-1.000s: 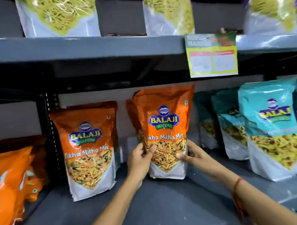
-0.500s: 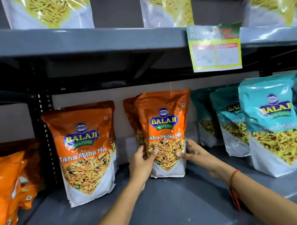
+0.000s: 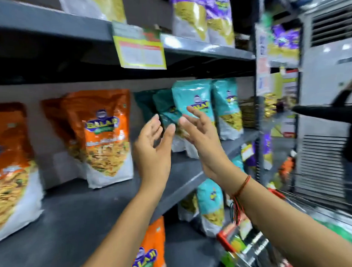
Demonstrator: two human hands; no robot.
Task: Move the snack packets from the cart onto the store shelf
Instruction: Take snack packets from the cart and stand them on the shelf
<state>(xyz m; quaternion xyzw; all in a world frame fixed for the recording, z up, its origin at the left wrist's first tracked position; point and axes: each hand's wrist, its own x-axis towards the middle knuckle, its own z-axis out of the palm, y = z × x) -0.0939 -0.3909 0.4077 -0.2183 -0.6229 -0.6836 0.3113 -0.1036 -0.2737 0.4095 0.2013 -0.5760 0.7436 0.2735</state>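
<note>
We stand at a dark grey store shelf (image 3: 78, 212) in a shop aisle, with a tall white air-conditioning unit (image 3: 327, 100) at the far right and the red-rimmed wire cart (image 3: 253, 248) low on the right. The picture is blurred by motion. On the middle shelf we count three orange packets: one upright in the middle (image 3: 103, 136) with another (image 3: 53, 121) just behind it, and one at the left edge (image 3: 10, 169). To the right stand at least four teal packets (image 3: 194, 98), though the dark ones at the back are hard to tell apart. The orange front reads "BALAJI"; the smaller print is too smeared to read. A yellow price tag (image 3: 141, 52) hangs from the shelf above, its writing unreadable. Our left hand (image 3: 151, 148) and right hand (image 3: 201, 140) are both raised with fingers spread, holding nothing, just in front of the teal packets.
</note>
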